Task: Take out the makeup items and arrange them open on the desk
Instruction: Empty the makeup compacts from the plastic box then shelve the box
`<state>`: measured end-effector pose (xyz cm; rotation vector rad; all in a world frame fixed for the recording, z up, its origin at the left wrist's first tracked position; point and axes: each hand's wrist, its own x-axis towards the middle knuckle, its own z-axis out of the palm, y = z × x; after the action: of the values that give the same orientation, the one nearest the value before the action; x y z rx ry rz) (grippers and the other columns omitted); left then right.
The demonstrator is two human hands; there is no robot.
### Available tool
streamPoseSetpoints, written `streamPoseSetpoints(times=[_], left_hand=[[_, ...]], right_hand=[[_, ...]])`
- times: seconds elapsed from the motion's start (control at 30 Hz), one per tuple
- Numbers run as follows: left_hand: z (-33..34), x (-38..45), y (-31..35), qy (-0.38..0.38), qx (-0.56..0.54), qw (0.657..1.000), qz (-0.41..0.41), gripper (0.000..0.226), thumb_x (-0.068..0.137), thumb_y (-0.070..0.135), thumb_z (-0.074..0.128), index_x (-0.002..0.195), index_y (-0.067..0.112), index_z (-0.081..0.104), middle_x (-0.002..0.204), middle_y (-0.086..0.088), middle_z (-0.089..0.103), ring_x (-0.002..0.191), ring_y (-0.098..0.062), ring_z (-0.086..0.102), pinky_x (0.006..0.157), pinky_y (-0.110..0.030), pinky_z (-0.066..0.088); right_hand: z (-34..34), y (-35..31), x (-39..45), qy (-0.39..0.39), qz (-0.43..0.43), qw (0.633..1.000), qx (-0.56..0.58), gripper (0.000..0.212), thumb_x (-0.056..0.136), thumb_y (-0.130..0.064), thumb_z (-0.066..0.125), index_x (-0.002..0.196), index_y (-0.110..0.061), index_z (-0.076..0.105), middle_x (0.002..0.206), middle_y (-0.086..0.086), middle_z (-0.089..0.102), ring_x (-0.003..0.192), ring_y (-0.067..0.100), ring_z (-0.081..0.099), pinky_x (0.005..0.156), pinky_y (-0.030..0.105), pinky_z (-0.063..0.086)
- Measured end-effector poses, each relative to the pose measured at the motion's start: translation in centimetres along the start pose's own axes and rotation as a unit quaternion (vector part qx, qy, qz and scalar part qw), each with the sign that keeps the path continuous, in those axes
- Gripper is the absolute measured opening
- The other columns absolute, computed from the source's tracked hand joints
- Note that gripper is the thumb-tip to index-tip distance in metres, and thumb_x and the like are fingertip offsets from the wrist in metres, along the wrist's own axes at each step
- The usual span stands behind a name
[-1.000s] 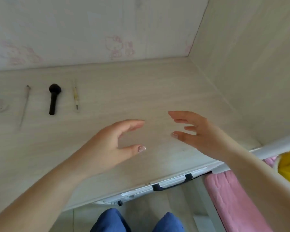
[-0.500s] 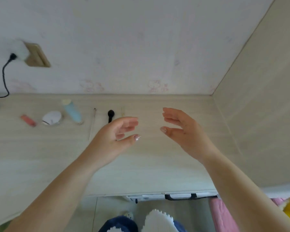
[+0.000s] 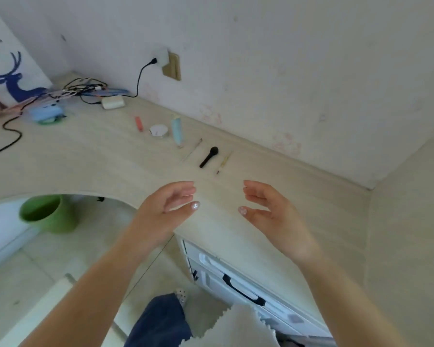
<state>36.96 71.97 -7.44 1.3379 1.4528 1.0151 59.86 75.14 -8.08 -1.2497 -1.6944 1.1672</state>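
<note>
Several makeup items lie in a row along the back of the pale wooden desk (image 3: pixel 90 161): a red lipstick (image 3: pixel 139 123), a round white compact (image 3: pixel 158 131), a light blue tube (image 3: pixel 178 129), a thin pale stick (image 3: pixel 192 150), a black brush (image 3: pixel 209 157) and a yellowish pencil (image 3: pixel 224 162). My left hand (image 3: pixel 167 207) and my right hand (image 3: pixel 268 211) hover above the desk's front, palms facing each other, fingers loosely bent, holding nothing. Both are nearer to me than the row.
Tangled cables (image 3: pixel 85 88), a blue device (image 3: pixel 47 112) and a white charger (image 3: pixel 113 102) sit at the back left, below a wall socket (image 3: pixel 172 66). A green bin (image 3: pixel 47 214) stands on the floor. White drawers (image 3: pixel 238 284) lie under the desk; a side panel (image 3: pixel 409 221) rises on the right.
The view has swung up and left, bringing the cables, socket and green bin into sight. Both hands keep the same empty, facing pose.
</note>
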Motion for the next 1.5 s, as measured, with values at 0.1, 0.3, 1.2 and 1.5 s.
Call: streamPoseSetpoints(times=[0.1, 0.3, 1.2, 1.5], left_hand=[[0.5, -4.4, -0.2, 0.063, 0.001, 0.998, -0.031, 0.033, 0.083, 0.020, 0.068, 0.113, 0.034, 0.060, 0.113, 0.015, 0.067, 0.105, 0.005, 0.060, 0.088, -0.015, 0.047], [-0.7, -12.3, -1.3, 0.172, -0.007, 0.982, -0.072, 0.033, 0.084, 0.018, 0.067, 0.115, 0.027, 0.059, 0.111, 0.014, 0.066, 0.099, 0.009, 0.060, 0.082, -0.005, 0.047], [-13.1, -65.6, -6.2, 0.641, -0.091, 0.751, -0.131, 0.031, 0.082, 0.012, 0.068, 0.111, 0.024, 0.065, 0.108, 0.010, 0.071, 0.098, 0.002, 0.065, 0.077, -0.005, 0.047], [-14.6, -85.1, -9.8, 0.741, -0.119, 0.643, -0.154, 0.028, 0.083, 0.015, 0.069, 0.105, 0.031, 0.065, 0.107, 0.012, 0.071, 0.100, -0.001, 0.065, 0.084, -0.018, 0.047]], right_hand=[[0.7, 0.0, -1.9, -0.054, 0.000, 0.999, 0.007, 0.042, 0.083, -0.025, 0.068, 0.110, -0.050, 0.050, 0.115, -0.023, 0.057, 0.109, -0.011, 0.052, 0.096, 0.023, 0.046], [5.2, -1.0, -4.0, -0.184, -0.006, 0.983, 0.013, 0.041, 0.082, -0.026, 0.068, 0.109, -0.052, 0.051, 0.114, -0.026, 0.057, 0.105, -0.018, 0.050, 0.081, 0.002, 0.042], [42.8, -17.2, -36.7, -0.622, -0.169, 0.764, 0.024, 0.037, 0.082, -0.023, 0.069, 0.107, -0.047, 0.054, 0.113, -0.025, 0.059, 0.104, -0.016, 0.053, 0.088, 0.011, 0.047], [55.2, -22.6, -54.3, -0.727, -0.191, 0.658, 0.041, 0.036, 0.083, -0.025, 0.067, 0.110, -0.044, 0.054, 0.117, -0.020, 0.060, 0.110, -0.012, 0.052, 0.086, 0.012, 0.047]])
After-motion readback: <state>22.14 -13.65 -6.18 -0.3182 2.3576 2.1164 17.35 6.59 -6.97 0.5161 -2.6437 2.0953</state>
